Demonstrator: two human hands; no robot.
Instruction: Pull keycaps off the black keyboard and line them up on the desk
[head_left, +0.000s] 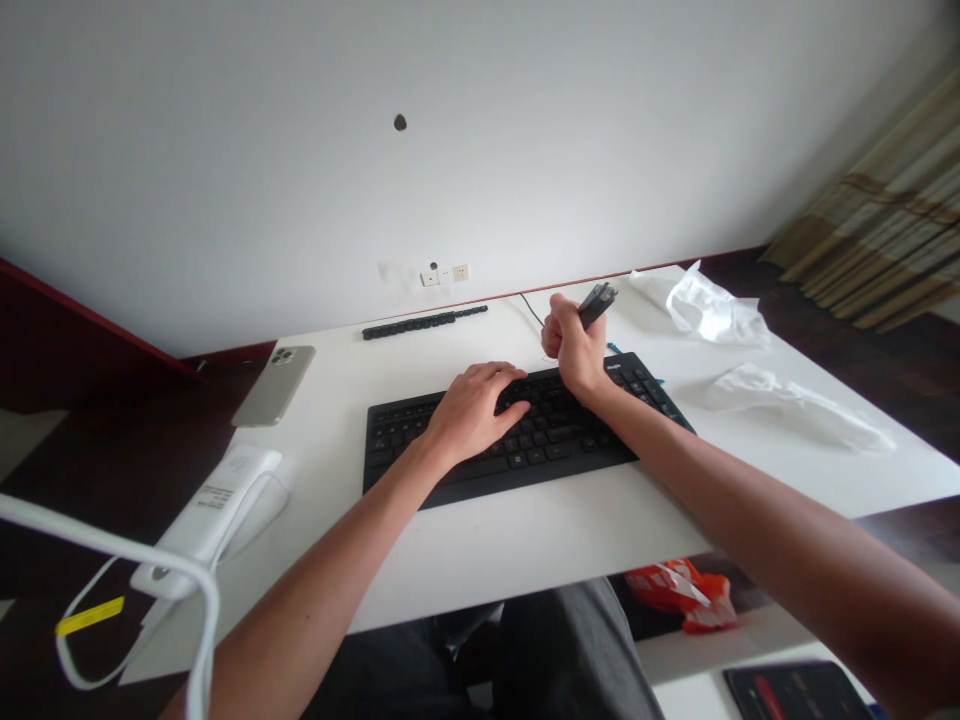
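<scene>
A black keyboard lies on the white table in front of me. My left hand rests palm down on its middle, thumb spread away from the fingers, holding nothing. Above the keyboard's right half, my right hand is closed in a fist around a dark grey tool. Only the tool's end sticks out past the thumb side; the rest is hidden in the fist, and I cannot tell its exact kind. Behind the keyboard to the left sits a row of small black keycaps.
A phone and a white power strip with a looping cable lie at the table's left edge. Crumpled white plastic wrapping is at the right. An orange bag sits below the table's front edge. The wall stands behind.
</scene>
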